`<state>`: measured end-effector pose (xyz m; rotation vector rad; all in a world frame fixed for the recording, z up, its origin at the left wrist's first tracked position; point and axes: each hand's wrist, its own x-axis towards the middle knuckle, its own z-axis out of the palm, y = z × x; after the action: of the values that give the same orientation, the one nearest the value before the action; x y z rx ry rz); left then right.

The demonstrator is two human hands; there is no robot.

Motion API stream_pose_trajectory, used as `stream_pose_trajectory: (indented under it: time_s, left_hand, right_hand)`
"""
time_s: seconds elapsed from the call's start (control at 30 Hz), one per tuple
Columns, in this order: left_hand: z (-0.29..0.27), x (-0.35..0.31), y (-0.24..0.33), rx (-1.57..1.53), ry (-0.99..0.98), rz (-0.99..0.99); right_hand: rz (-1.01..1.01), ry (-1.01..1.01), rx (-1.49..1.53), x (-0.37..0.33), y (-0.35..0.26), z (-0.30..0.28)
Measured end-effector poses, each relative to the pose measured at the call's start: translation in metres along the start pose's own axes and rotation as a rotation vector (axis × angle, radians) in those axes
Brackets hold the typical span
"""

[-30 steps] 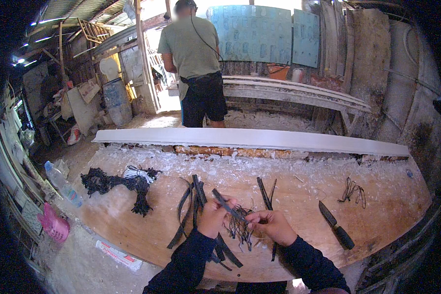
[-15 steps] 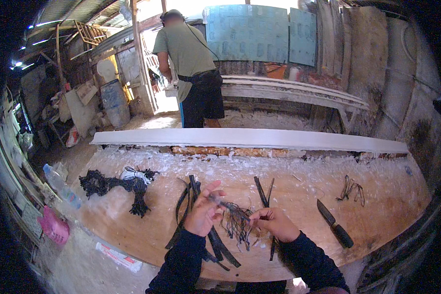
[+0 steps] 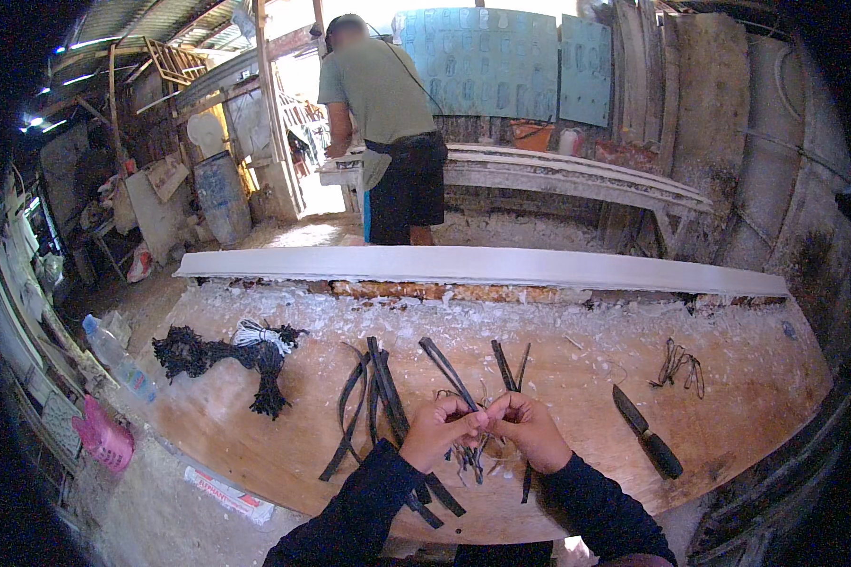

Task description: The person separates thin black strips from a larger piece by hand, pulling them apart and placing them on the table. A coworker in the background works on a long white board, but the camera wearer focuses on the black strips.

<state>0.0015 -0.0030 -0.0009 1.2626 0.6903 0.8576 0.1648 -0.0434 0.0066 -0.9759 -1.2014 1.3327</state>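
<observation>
1. The black strip (image 3: 450, 372) is above the bench (image 3: 591, 416), pointing to eleven o'clock from where the two hands meet.
2. The left hand (image 3: 440, 432) is pinching the strip's low end. A half second ago its fingers were spread wide.
3. The right hand (image 3: 535, 432) is pinching too, at the same spot. The fingers hide the exact grip.
4. So the hands have come together, and it looks like both now hold the strip steady.
5. Thin dark strings (image 3: 467, 459) lie at six o'clock, just under the hands.
6. More black strips (image 3: 386, 383) lie near, at ten o'clock, and a small pair (image 3: 508, 367) at one.
7. Farther out, a knife (image 3: 647, 432) lies at three o'clock and dark bundles (image 3: 271, 373) at ten.
8. A long white board (image 3: 482, 268) runs across at twelve.
</observation>
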Motion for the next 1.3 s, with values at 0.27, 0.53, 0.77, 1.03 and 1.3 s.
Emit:
stream_pose_trajectory:
  time_s: [0.27, 0.53, 0.77, 1.03, 1.3]
  left_hand:
    - [-0.003, 0.0, 0.001, -0.251, 0.039, -0.172]
    - [-0.005, -0.001, 0.008, -0.318, 0.066, -0.186]
    - [-0.008, -0.003, 0.012, -0.36, 0.013, -0.224]
    - [-0.009, -0.002, 0.009, -0.417, -0.038, -0.233]
    - [-0.008, -0.002, 0.009, -0.358, -0.013, -0.217]
  right_hand:
    - [-0.009, -0.035, -0.018, -0.002, -0.008, 0.002]
    - [-0.316, 0.009, -0.451, -0.002, -0.012, 0.003]
    - [-0.475, -0.024, -0.647, -0.006, -0.021, 0.007]
    - [-0.478, -0.039, -0.672, -0.006, -0.02, 0.007]
    - [-0.495, -0.008, -0.668, -0.007, -0.018, 0.006]
